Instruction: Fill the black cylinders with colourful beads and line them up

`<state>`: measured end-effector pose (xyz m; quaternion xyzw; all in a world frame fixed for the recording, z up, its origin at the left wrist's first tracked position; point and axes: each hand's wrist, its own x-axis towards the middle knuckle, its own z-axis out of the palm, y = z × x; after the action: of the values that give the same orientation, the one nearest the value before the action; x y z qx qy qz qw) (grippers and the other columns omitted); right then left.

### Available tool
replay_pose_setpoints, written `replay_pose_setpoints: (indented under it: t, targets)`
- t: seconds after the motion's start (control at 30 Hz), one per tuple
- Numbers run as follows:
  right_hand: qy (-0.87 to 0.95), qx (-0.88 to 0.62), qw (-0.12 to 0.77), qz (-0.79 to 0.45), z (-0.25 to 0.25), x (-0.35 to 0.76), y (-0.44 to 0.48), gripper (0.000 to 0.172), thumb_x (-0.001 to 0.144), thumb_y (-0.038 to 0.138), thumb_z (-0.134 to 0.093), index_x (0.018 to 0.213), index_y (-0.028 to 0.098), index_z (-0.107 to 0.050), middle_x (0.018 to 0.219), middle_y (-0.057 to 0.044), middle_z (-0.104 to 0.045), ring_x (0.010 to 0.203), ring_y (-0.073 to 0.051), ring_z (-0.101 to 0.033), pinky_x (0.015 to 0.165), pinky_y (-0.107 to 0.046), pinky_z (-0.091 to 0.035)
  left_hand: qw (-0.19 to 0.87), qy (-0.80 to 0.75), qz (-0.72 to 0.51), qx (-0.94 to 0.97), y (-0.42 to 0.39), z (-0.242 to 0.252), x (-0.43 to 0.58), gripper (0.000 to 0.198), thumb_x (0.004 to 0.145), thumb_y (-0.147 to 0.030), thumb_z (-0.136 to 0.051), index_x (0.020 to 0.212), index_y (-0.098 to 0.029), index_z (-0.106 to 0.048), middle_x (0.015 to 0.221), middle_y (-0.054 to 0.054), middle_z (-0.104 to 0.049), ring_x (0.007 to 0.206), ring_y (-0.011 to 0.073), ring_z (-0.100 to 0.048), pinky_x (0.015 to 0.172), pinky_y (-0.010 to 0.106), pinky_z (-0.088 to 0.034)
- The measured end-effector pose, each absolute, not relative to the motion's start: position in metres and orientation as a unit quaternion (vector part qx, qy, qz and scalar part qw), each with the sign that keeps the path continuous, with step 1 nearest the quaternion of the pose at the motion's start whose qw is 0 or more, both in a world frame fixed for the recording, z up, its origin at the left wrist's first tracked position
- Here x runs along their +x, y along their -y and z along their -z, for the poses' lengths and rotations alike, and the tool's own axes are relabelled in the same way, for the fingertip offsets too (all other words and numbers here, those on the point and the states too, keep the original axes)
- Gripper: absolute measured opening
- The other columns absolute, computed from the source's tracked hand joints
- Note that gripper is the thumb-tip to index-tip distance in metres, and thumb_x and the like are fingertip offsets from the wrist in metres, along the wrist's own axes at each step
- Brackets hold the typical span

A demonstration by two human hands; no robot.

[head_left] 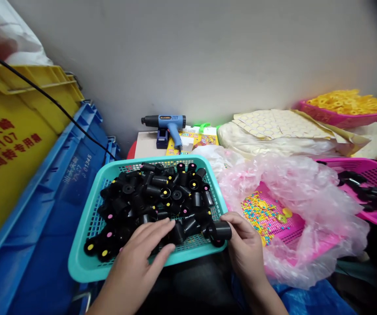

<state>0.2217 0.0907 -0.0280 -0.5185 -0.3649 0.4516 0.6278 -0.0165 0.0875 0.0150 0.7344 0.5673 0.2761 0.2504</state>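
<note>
At the turquoise basket's (82,274) near right corner, right hand (245,245) pinching one black plastic cylinder (221,230) between thumb and fingers. Over the basket's near side, left hand (139,253) loosely spread, thumb apart, no grip visible; contact with pieces beneath, cannot tell. Inside the basket, a heap of similar black cylinders (137,201), some showing yellow or pink discs (91,246). Right of it, a plastic-lined pink basket (301,223) of small beads (256,214); behind it, a heat gun (172,124). Judged progress: one piece in handling, the heap remaining; completed count unclear.
</note>
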Motion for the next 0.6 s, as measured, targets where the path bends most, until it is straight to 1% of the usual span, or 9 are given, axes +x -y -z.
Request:
replay_pose_setpoints:
  t: [0.07,0.1,0.17,0.23,0.27,0.33,0.43,0.5,0.6]
  targets:
    - [0.372,-0.519,0.624,-0.452,0.028,0.222,-0.091,0.009,0.076,0.031,-0.075,0.081,0.023,-0.076,0.079,-0.002,-0.067,0.064,-0.013,-0.06,0.055,-0.022,-0.05,0.152,-0.56,-0.291,0.761,-0.093,-0.017,-0.023,0.024,0.091,-0.036,-0.054,0.109,-0.03,-0.068,0.116,0.003,-0.069,0.11,0.0229,-0.061,0.097,0.039,-0.049]
    - [0.377,-0.521,0.623,-0.445,0.029,0.222,-0.091,0.009,0.075,0.031,-0.075,0.08,0.023,-0.076,0.08,-0.003,-0.067,0.066,-0.014,-0.061,0.056,-0.023,-0.051,0.107,-0.569,-0.291,0.762,-0.1,-0.018,-0.026,0.024,0.092,-0.036,-0.052,0.107,-0.028,-0.068,0.114,0.004,-0.069,0.109,0.0241,-0.06,0.098,0.041,-0.048]
    - [0.389,-0.529,0.623,-0.425,0.03,0.224,-0.091,0.009,0.074,0.031,-0.077,0.079,0.023,-0.076,0.081,-0.003,-0.068,0.072,-0.016,-0.063,0.062,-0.023,-0.053,0.037,-0.605,-0.266,0.749,-0.119,-0.021,-0.029,0.03,0.093,-0.036,-0.05,0.115,-0.022,-0.064,0.116,0.009,-0.068,0.111,0.0278,-0.057,0.099,0.046,-0.045]
    - [0.397,-0.534,0.622,-0.413,0.033,0.225,-0.091,0.009,0.073,0.031,-0.078,0.078,0.024,-0.077,0.081,-0.004,-0.069,0.075,-0.016,-0.064,0.065,-0.023,-0.053,0.006,-0.656,-0.209,0.725,-0.14,-0.024,-0.027,0.038,0.092,-0.035,-0.05,0.124,-0.017,-0.058,0.121,0.013,-0.064,0.113,0.0325,-0.053,0.097,0.05,-0.044]
    - [0.398,-0.535,0.622,-0.411,0.033,0.226,-0.091,0.009,0.072,0.031,-0.078,0.078,0.024,-0.077,0.081,-0.004,-0.069,0.075,-0.016,-0.065,0.064,-0.022,-0.054,0.002,-0.678,-0.181,0.713,-0.149,-0.024,-0.024,0.04,0.09,-0.034,-0.052,0.125,-0.015,-0.057,0.122,0.015,-0.063,0.113,0.0342,-0.052,0.095,0.051,-0.045]
    - [0.395,-0.535,0.624,-0.41,0.034,0.226,-0.091,0.009,0.072,0.032,-0.077,0.078,0.025,-0.077,0.081,-0.003,-0.07,0.073,-0.016,-0.065,0.062,-0.021,-0.053,0.024,-0.703,-0.154,0.694,-0.16,-0.024,-0.018,0.034,0.085,-0.031,-0.057,0.116,-0.016,-0.061,0.117,0.014,-0.065,0.113,0.0352,-0.052,0.092,0.051,-0.045]
    - [0.401,-0.536,0.623,-0.405,0.034,0.227,-0.091,0.008,0.073,0.032,-0.077,0.077,0.026,-0.077,0.081,-0.003,-0.07,0.073,-0.015,-0.066,0.062,-0.019,-0.054,0.135,-0.713,-0.224,0.65,-0.156,-0.024,-0.018,0.024,0.078,-0.037,-0.061,0.097,-0.021,-0.062,0.103,0.009,-0.066,0.103,0.0297,-0.059,0.087,0.044,-0.05]
    - [0.413,-0.537,0.619,-0.398,0.033,0.227,-0.092,0.007,0.073,0.031,-0.077,0.078,0.026,-0.077,0.081,-0.003,-0.071,0.075,-0.015,-0.066,0.065,-0.019,-0.054,0.195,-0.717,-0.294,0.601,-0.144,-0.025,-0.025,0.029,0.074,-0.046,-0.062,0.092,-0.023,-0.06,0.098,0.006,-0.066,0.093,0.0264,-0.063,0.083,0.04,-0.052]
    - [0.428,-0.537,0.617,-0.384,0.034,0.228,-0.094,0.006,0.073,0.029,-0.076,0.078,0.026,-0.077,0.081,-0.003,-0.071,0.076,-0.015,-0.067,0.066,-0.019,-0.054,0.192,-0.733,-0.368,0.539,-0.125,-0.03,-0.047,0.042,0.068,-0.056,-0.064,0.095,-0.025,-0.06,0.092,0.003,-0.067,0.085,0.0252,-0.065,0.079,0.039,-0.054]
